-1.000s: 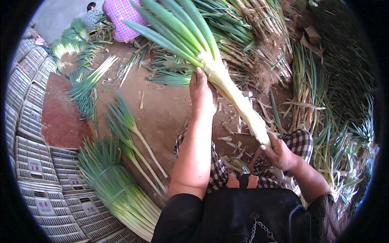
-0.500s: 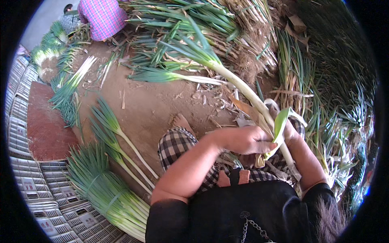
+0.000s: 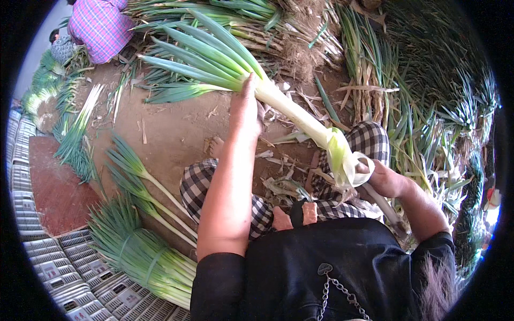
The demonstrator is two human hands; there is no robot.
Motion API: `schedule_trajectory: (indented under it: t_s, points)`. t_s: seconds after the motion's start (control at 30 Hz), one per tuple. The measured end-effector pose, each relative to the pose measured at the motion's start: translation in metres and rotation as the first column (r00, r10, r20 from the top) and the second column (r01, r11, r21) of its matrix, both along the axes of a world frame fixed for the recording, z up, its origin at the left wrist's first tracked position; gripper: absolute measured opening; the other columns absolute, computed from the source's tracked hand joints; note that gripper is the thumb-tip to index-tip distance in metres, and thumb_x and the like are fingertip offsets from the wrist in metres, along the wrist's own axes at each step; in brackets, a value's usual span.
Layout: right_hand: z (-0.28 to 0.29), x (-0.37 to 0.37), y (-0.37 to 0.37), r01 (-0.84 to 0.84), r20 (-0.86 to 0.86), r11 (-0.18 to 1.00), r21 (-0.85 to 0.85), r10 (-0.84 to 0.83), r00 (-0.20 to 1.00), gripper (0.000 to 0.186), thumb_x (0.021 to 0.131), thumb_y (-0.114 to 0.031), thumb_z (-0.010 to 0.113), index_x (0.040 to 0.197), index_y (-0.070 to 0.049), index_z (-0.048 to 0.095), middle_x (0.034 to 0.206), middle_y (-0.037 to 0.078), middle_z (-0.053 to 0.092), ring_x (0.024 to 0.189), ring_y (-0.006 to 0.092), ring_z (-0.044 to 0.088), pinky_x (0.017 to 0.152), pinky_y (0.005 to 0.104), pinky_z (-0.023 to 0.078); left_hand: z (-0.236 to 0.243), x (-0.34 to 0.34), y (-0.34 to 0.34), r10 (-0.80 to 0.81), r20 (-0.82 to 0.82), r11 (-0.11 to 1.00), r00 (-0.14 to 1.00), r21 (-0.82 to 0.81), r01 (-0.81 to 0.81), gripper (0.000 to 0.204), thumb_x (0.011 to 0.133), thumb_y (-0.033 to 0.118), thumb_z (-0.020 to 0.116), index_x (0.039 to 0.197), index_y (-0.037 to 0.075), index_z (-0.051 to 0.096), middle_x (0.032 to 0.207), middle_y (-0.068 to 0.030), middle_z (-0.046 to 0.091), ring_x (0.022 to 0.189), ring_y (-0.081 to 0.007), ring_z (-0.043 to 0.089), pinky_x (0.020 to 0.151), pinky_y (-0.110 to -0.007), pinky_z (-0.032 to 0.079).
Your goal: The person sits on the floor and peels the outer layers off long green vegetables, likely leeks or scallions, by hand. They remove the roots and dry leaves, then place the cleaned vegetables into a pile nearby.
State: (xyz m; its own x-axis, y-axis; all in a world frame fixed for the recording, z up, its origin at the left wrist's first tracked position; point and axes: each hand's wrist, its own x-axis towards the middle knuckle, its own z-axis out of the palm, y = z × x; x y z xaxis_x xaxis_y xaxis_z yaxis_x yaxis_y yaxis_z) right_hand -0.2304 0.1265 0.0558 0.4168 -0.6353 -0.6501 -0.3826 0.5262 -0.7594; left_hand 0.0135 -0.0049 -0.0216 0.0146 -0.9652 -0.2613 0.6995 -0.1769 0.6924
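A large green onion [image 3: 293,113] lies slantwise across my front, its leaves fanning to the far left. My left hand [image 3: 247,109] is closed round the stalk where the leaves begin, arm stretched forward. Close to my right knee, my right hand [image 3: 386,181] is closed at the lower part of the onion; its fingertips are partly hidden. A loosened pale outer layer [image 3: 342,159] curls off the stalk beside that hand. The lower end sticks out past my right hand toward my body.
A tied bundle of green onions [image 3: 142,257] and several loose ones [image 3: 166,187] lie at my left. Plastic crates [image 3: 101,273] stand behind them. Heaped onions [image 3: 257,32] lie ahead, peelings [image 3: 292,184] between my legs. A co-worker in a plaid shirt [image 3: 101,29] sits far left.
My left hand has gone from the peeled layer up to the leaf base and grips there. The onion's leafy end has swung left; the loosened layer now curls by my right hand.
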Motion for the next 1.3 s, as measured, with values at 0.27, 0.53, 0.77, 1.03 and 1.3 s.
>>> schedule_trajectory:
  t_s: [0.27, 0.53, 0.77, 1.03, 1.3]
  points:
    - [0.029, 0.026, -0.06, -0.242, -0.195, 0.571, -0.784, 0.144, 0.97, 0.029, 0.074, -0.013, 0.043, 0.096, 0.005, 0.048, 0.085, 0.017, 0.051, 0.081, 0.0263, 0.052, 0.076, 0.0341, 0.04, 0.045, -0.01, 0.029, -0.19, 0.128, 0.945, 0.973, -0.245, 0.216, 0.054, 0.076, 0.034, 0.056, 0.115, 0.003, 0.036, 0.101, -0.0116, 0.051, 0.089, -0.02, 0.053, 0.077, -0.033, 0.043]
    - [0.024, 0.101, -0.101, 0.274, 0.426, 0.928, -0.252, -0.148, 0.892, 0.042, 0.077, -0.019, 0.05, 0.111, 0.003, 0.04, 0.099, 0.013, 0.051, 0.086, 0.0134, 0.051, 0.072, 0.0226, 0.043, 0.049, -0.006, 0.035, -0.116, 0.17, 0.956, 0.979, -0.249, 0.156, 0.058, 0.078, 0.038, 0.053, 0.119, 0.002, 0.032, 0.108, -0.0083, 0.045, 0.1, -0.0163, 0.043, 0.088, -0.031, 0.034]
    - [0.004, 0.13, -0.103, 0.525, 0.366, 0.7, -0.484, -0.383, 0.848, 0.033, 0.082, -0.023, 0.049, 0.102, 0.003, 0.046, 0.081, 0.009, 0.054, 0.07, 0.0131, 0.052, 0.065, 0.0257, 0.043, 0.045, -0.002, 0.031, 0.045, -0.116, 0.983, 0.992, -0.171, -0.065, 0.05, 0.078, 0.024, 0.056, 0.118, 0.005, 0.033, 0.112, -0.0079, 0.041, 0.103, -0.0164, 0.039, 0.089, -0.032, 0.033]
    - [-0.025, -0.027, -0.071, 0.768, 0.446, 0.591, -0.247, -0.634, 0.632, 0.017, 0.082, -0.02, 0.045, 0.092, -0.006, 0.049, 0.071, 0.003, 0.05, 0.057, 0.0114, 0.049, 0.048, 0.0222, 0.041, 0.069, 0.078, 0.021, 0.415, -0.2, 0.88, 0.887, -0.161, -0.448, 0.041, 0.079, 0.041, 0.049, 0.089, 0.003, 0.042, 0.073, -0.0043, 0.043, 0.064, -0.0123, 0.043, 0.059, -0.025, 0.043]
    - [-0.035, -0.189, 0.004, 0.875, 0.222, 0.4, -0.273, -0.859, 0.461, 0.015, 0.084, -0.021, 0.042, 0.077, -0.009, 0.047, 0.049, -0.002, 0.04, 0.034, 0.0074, 0.035, 0.032, 0.0199, 0.028, 0.056, 0.05, 0.03, 0.214, -0.359, 0.949, 0.909, -0.144, -0.28, 0.049, 0.071, 0.054, 0.049, 0.084, 0.007, 0.044, 0.063, -0.0001, 0.041, 0.053, -0.0109, 0.038, 0.053, -0.025, 0.037]
